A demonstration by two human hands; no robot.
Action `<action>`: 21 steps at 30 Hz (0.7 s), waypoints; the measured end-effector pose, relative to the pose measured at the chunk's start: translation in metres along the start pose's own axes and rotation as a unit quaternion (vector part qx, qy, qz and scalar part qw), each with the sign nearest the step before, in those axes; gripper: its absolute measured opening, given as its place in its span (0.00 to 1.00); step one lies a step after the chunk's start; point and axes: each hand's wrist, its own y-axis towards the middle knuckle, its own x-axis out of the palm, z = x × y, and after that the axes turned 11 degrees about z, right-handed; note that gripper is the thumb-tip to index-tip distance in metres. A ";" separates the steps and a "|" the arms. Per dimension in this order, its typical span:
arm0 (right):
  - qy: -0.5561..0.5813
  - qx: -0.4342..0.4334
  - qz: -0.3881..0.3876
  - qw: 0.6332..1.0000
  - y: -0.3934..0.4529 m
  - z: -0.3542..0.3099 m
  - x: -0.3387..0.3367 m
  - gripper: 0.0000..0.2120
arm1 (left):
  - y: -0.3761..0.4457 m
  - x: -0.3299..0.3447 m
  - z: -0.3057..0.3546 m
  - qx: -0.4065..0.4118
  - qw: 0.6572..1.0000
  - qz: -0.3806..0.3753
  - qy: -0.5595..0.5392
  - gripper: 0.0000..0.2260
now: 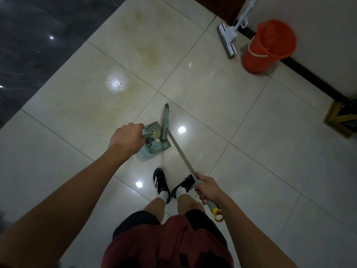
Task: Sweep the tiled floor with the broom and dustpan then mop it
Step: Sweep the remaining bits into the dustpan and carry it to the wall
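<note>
Near the middle of the glossy cream tiled floor (202, 89), the person's left hand (126, 138) grips the handle of a pale green plastic dustpan (154, 145), fingers curled round it. Pale crumbs and a dark scrap lie in the pan. The right hand (206, 187) wraps the long metal shaft of a green-headed broom (165, 124), whose head rests at the pan's open edge. By the far wall, a white flat mop (229, 35) leans just beside an orange plastic bucket (268, 47).
</note>
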 end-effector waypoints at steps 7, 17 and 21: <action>-0.049 -0.069 0.035 0.996 -0.008 -0.003 -0.019 0.34 | -0.006 -0.009 -0.026 -0.020 1.000 0.000 -0.001 0.02; -0.240 -0.150 0.090 0.955 0.024 -0.025 -0.010 0.35 | -0.028 0.000 -0.071 -0.088 0.996 0.002 -0.023 0.02; -0.335 -0.153 0.076 0.927 0.042 -0.036 0.008 0.35 | -0.031 0.010 -0.071 -0.089 0.996 0.006 -0.014 0.03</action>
